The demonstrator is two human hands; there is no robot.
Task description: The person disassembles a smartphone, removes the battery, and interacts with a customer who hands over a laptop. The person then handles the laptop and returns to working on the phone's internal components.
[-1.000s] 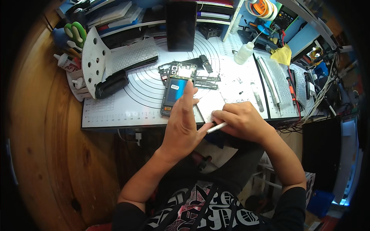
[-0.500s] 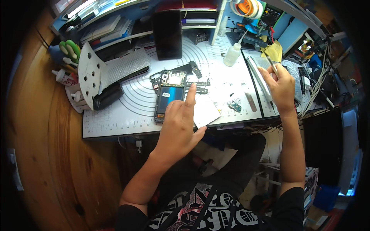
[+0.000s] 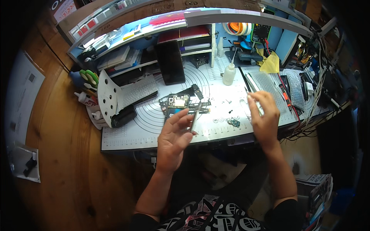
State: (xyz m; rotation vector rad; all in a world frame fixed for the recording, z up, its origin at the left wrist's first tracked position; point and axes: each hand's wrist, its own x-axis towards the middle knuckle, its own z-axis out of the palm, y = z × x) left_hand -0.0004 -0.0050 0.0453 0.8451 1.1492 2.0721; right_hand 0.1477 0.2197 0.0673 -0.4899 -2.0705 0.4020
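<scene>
In the head view, one opened phone (image 3: pixel 178 101) lies on the counter (image 3: pixel 127 135), partly hidden behind the left hand (image 3: pixel 173 140). Its uncovered upper part shows two round lenses; its lower part is dark with a blue strip. The left hand is half open, holding one slim tool (image 3: pixel 195 118). The right hand (image 3: pixel 266 120) is nearly closed, pinching one thin pointed tool (image 3: pixel 246 91), mostly hidden. One small circuit board (image 3: pixel 233 123) lies between the hands; one bottle (image 3: pixel 229 75) stands farther back.

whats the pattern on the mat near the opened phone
Dark concentric circles on the white mat, with ruler marks along its near edge; best in the head view.
</scene>
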